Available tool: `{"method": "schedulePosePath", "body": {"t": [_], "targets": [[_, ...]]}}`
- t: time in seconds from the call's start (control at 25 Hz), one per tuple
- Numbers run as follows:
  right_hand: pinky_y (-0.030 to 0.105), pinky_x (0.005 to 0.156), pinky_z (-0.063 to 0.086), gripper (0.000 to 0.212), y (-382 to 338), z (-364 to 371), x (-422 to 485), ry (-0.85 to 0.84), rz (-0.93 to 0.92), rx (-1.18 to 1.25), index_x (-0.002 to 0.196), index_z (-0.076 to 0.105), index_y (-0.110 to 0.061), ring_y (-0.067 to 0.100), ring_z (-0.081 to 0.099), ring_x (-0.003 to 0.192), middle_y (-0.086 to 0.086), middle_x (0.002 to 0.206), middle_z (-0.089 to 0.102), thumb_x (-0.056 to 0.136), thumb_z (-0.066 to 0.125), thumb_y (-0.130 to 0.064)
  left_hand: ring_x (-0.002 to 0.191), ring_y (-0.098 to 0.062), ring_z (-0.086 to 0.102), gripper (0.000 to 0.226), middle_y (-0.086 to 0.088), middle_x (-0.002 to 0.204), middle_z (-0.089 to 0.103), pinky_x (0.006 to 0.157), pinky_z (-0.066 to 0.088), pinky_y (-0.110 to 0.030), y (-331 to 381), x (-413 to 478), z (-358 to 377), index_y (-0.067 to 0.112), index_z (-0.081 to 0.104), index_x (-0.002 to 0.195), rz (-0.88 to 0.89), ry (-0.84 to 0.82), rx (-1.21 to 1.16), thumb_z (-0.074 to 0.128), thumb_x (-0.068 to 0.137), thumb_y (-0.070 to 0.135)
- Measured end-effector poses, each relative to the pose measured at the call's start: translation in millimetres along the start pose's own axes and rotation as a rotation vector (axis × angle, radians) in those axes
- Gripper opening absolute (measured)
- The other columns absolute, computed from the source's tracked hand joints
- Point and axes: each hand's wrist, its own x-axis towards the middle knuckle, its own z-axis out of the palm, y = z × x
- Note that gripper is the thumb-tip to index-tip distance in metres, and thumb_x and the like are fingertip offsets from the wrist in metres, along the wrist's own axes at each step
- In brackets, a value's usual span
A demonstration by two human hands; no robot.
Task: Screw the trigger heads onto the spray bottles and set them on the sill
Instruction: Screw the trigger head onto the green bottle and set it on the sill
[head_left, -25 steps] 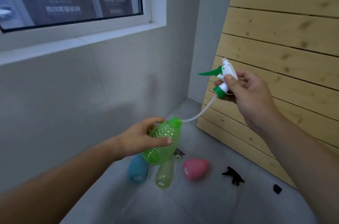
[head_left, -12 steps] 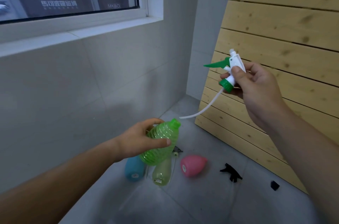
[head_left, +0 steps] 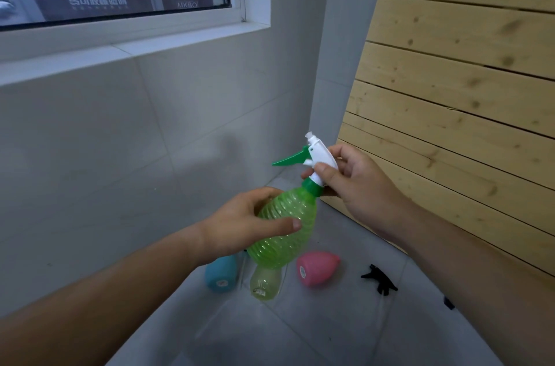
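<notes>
Green ribbed plastic fills the middle of the view: the green bottle (head_left: pixel 285 226) is tilted with its neck up and to the right, gripped around its body by the left hand (head_left: pixel 240 227), thumb across the front. The trigger head (head_left: pixel 312 160), white with a green lever and green collar, now sits on the bottle's neck, where half a second ago it was held well above and to the right with its white dip tube hanging free in the air. That tube is no longer visible outside the bottle. The right hand (head_left: pixel 354 182) has come down and leftward with the head and is pinched on it, thumb on the white neck just above the collar. Whether the collar is threaded tight cannot be told.

On the grey tiled floor (head_left: pixel 315 320) below lie a blue bottle (head_left: pixel 220 274), a pale yellow-green bottle (head_left: pixel 265 281) and a pink bottle (head_left: pixel 316 268), all on their sides as before, with a black trigger head (head_left: pixel 379 280) apart to their right. The white sill (head_left: pixel 120 53) runs under the window at upper left.
</notes>
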Motion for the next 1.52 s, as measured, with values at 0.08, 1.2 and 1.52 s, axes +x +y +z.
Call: {"method": "schedulePosePath", "body": {"t": [0.08,1.2,1.52], "targets": [[0.038,0.087,0.057,0.023,-0.7,1.1,-2.0,-0.058,-0.003,-0.018,0.112,0.056,-0.011,0.018,0.073,0.094,0.006,0.102,0.077,0.09,0.063,-0.012,0.097,-0.024,0.078,0.038,-0.007,0.105,0.081,0.078,0.062,-0.033,-0.2,-2.4,-0.8,0.021,0.073,0.114,-0.03,-0.006,-0.037,0.084,0.078,0.025],[0.037,0.091,0.055,0.038,-9.0,-6.0,-1.2,-0.153,-0.034,0.012,0.125,0.051,-0.004,0.022,0.068,0.096,0.02,0.11,0.071,0.089,0.058,0.007,0.096,-0.028,0.076,0.046,-0.012,0.108,0.079,0.091,0.059,-0.048,0.1,0.8,2.9,0.024,0.08,0.106,-0.125,-0.063,-0.275,0.072,0.074,0.057],[0.039,0.089,0.054,0.042,-15.8,-7.8,-3.6,-0.193,-0.092,0.051,0.128,0.049,-0.004,0.021,0.065,0.096,0.017,0.108,0.07,0.089,0.057,0.008,0.093,-0.031,0.074,0.055,-0.017,0.104,0.077,0.09,0.059,-0.044,-0.4,-3.1,4.7,0.011,0.077,0.115,-0.218,-0.238,-0.577,0.072,0.08,0.053]]}}
